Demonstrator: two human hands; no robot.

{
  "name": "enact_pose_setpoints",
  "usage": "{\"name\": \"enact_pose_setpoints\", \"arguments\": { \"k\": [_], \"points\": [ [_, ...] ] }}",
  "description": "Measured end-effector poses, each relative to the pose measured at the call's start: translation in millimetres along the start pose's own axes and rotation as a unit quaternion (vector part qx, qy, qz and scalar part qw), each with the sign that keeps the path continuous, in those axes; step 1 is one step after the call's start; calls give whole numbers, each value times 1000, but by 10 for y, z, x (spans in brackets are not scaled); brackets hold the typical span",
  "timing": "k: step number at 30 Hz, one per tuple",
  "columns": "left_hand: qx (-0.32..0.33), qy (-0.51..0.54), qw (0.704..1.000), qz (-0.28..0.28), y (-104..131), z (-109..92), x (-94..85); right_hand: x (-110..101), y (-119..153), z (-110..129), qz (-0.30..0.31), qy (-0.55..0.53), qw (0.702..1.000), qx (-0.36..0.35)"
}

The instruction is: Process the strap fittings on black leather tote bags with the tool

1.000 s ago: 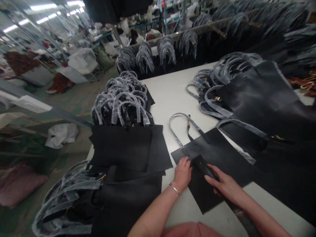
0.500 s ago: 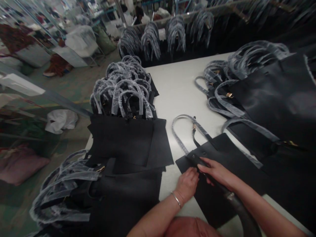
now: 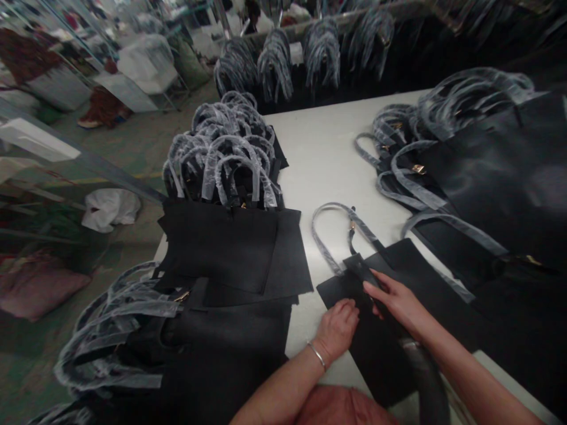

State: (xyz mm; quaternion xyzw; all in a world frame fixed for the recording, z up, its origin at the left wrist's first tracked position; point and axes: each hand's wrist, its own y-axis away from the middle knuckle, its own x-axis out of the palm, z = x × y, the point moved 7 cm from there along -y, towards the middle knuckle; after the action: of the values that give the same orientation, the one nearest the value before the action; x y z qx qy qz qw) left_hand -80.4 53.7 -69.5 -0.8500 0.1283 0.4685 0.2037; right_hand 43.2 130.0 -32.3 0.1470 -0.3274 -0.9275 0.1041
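Note:
My right hand is closed round a long black strap, its flat end sticking out above my fingers. Below the hand the strap runs down toward me past a small shiny metal fitting. Under it lies a black leather bag panel with a plastic-wrapped handle at its top edge. A small black tab with a gold-coloured clasp lies inside the handle's loop. My left hand, with a silver bangle at the wrist, rests at the panel's left edge, fingers curled; what is beneath them is hidden.
Black bag panels with wrapped handles lie stacked on the left and right of the white table. Wrapped handles hang in bunches beyond the far edge. A grey metal bar stands at the left.
My right hand has lifted the strap's end slightly up and away from my left hand. The left fingers have separated from the strap. The view has shifted slightly.

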Motion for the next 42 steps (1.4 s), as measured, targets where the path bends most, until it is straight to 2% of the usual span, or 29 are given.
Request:
{"name": "enact_pose_setpoints", "arguments": {
  "k": [3, 7, 11, 16, 19, 24, 29, 33, 35, 40, 42],
  "points": [
    [4, -14, 1000, 10, 10, -6, 18, -98, 172, -145, 39, -11, 998, 43],
    [23, -11, 1000, 13, 17, -16, 52, -9, 301, -320, 102, 16, 992, 68],
    [31, -6, 999, -1, 23, -15, 60, 113, 202, -277, 92, 20, 994, 52],
    [28, -2, 999, 22, 20, -16, 64, 101, 239, -238, 112, 18, 991, 65],
    [35, 3, 999, 31, 14, -28, 50, 91, 274, -226, 102, 18, 992, 70],
    [32, 6, 999, 23, 9, -24, 32, 100, 288, -243, 50, 9, 997, 54],
    [34, 12, 999, 21, 9, -25, 41, 112, 310, -316, 64, 28, 995, 66],
    [39, 10, 999, 32, 20, -17, 49, 5, 219, -182, -38, 60, 997, 30],
    [45, 7, 998, 38, 32, -21, 51, -29, 230, -139, -60, 69, 996, 20],
    [133, 7, 989, 71, 78, -152, 85, 25, 374, -182, 14, 107, 994, 34],
    [141, 4, 986, 83, 81, -171, 91, 48, 401, -183, 34, 127, 991, 36]
  ]
}}
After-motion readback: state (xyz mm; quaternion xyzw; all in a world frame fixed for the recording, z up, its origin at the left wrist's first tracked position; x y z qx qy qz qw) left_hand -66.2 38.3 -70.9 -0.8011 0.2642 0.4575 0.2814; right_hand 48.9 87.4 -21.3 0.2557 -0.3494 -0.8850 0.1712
